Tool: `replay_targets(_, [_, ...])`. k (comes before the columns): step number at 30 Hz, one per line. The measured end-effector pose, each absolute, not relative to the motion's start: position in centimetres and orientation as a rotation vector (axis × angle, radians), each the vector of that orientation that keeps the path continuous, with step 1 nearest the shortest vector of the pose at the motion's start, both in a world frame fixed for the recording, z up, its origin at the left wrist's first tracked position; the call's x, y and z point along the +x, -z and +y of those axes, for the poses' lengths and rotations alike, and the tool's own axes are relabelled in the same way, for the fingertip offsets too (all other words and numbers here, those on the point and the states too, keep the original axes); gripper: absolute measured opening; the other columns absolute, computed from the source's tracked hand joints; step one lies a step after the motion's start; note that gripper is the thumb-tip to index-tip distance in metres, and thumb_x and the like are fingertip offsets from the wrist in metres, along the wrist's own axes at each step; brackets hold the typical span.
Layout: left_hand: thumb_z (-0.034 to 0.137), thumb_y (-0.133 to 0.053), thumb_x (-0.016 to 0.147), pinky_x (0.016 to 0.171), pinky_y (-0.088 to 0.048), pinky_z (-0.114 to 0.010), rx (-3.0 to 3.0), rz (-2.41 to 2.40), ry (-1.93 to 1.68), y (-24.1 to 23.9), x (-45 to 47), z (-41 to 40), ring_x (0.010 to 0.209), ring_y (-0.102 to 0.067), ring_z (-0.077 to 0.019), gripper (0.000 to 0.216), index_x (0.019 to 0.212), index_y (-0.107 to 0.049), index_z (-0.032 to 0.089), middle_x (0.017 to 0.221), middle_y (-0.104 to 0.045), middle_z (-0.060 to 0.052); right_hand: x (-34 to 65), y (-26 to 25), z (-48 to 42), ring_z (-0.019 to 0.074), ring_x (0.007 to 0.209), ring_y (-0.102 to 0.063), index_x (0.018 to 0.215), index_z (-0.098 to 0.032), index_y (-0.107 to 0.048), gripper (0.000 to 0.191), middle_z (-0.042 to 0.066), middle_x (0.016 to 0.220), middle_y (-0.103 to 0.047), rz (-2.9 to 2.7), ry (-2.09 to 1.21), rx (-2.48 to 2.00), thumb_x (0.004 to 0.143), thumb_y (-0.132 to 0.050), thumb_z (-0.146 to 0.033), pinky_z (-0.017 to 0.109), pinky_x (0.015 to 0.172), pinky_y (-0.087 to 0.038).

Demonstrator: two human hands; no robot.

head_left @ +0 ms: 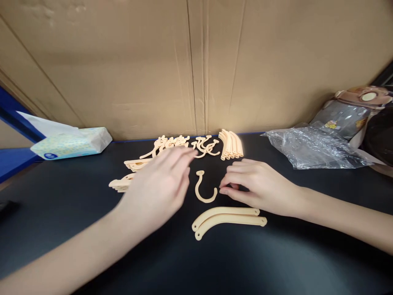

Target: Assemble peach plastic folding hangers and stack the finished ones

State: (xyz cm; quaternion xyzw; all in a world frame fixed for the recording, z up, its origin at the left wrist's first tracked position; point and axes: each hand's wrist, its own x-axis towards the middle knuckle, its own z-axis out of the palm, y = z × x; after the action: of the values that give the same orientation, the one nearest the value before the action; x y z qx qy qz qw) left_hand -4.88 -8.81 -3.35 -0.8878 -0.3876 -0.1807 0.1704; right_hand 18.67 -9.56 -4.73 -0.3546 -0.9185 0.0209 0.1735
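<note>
A cream plastic hook [204, 189] lies on the black table [92, 229] between my hands. Two curved cream arm pieces [229, 218] lie side by side just in front of it. My left hand [159, 186] hovers over the table left of the hook, fingers stretched out and slightly blurred, holding nothing. My right hand [259, 186] rests on the table right of the hook, fingers curled together with the tips near the hook's end; nothing shows in them. Behind lie a pile of hooks [187, 145] and a stack of curved arms [231, 144].
Flat cream pieces [129, 174] lie stacked at the left, partly behind my left hand. A tissue pack [70, 141] sits at the far left, a crumpled clear plastic bag [310, 147] and a bottle [353, 108] at the right. A cardboard wall [196, 61] backs the table.
</note>
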Motion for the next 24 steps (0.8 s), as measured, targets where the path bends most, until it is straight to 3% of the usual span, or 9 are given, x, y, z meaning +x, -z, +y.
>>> replay_targets(7, [0.048, -0.033, 0.092, 0.075, -0.046, -0.042, -2.238, -1.827, -0.159, -0.8, -5.9, -1.5, 0.096, -0.060, -0.0363, 0.047, 0.104, -0.063, 0.014, 0.101, -0.064, -0.016, 21.9, 5.9, -9.8, 0.0129, 0.066, -0.053, 0.086, -0.019, -0.065, 0.017, -0.001, 0.073, -0.062, -2.555, -0.076, -1.127, 0.094, -0.051, -0.023, 0.027, 0.068, -0.038])
replay_targets(10, [0.064, -0.030, 0.088, 0.068, -0.043, -0.037, -2.280, -1.875, -0.285, -1.3, -5.4, 0.2, 0.080, -0.062, -0.0315, 0.064, 0.081, -0.065, 0.011, 0.080, -0.064, -0.014, 22.2, 6.0, -9.9, 0.0128, 0.065, -0.053, 0.086, -0.020, -0.065, 0.017, -0.001, 0.073, -0.062, -2.546, -0.093, -1.141, 0.093, -0.051, -0.023, 0.027, 0.068, -0.039])
replay_targets(13, [0.075, -0.021, 0.085, 0.069, -0.039, -0.033, -2.315, -1.832, -0.277, -1.2, -4.9, 0.4, 0.080, -0.059, -0.0255, 0.078, 0.075, -0.062, 0.009, 0.079, -0.060, -0.012, 22.3, 6.0, -10.0, 0.0132, 0.066, -0.054, 0.086, -0.020, -0.065, 0.017, 0.000, 0.072, -0.062, -2.548, -0.079, -1.126, 0.093, -0.051, -0.023, 0.027, 0.067, -0.039])
replay_targets(19, [0.074, -0.024, 0.081, 0.069, -0.039, -0.030, -2.354, -1.874, -0.290, -0.6, -4.6, 2.0, 0.079, -0.058, -0.0198, 0.073, 0.078, -0.063, 0.013, 0.078, -0.060, -0.006, 22.4, 6.1, -10.2, 0.0127, 0.065, -0.053, 0.086, -0.019, -0.065, 0.017, -0.001, 0.072, -0.062, -2.569, -0.099, -1.117, 0.094, -0.051, -0.023, 0.028, 0.069, -0.038])
replay_targets(24, [0.074, -0.044, 0.070, 0.065, -0.041, -0.036, -2.354, -2.004, -0.310, -0.1, -4.2, 4.1, 0.076, -0.063, -0.0316, 0.062, 0.067, -0.061, 0.015, 0.076, -0.066, -0.016, 22.2, 6.2, -10.3, 0.0125, 0.065, -0.053, 0.085, -0.019, -0.065, 0.016, -0.002, 0.073, -0.062, -2.569, -0.135, -1.127, 0.093, -0.052, -0.023, 0.027, 0.070, -0.038])
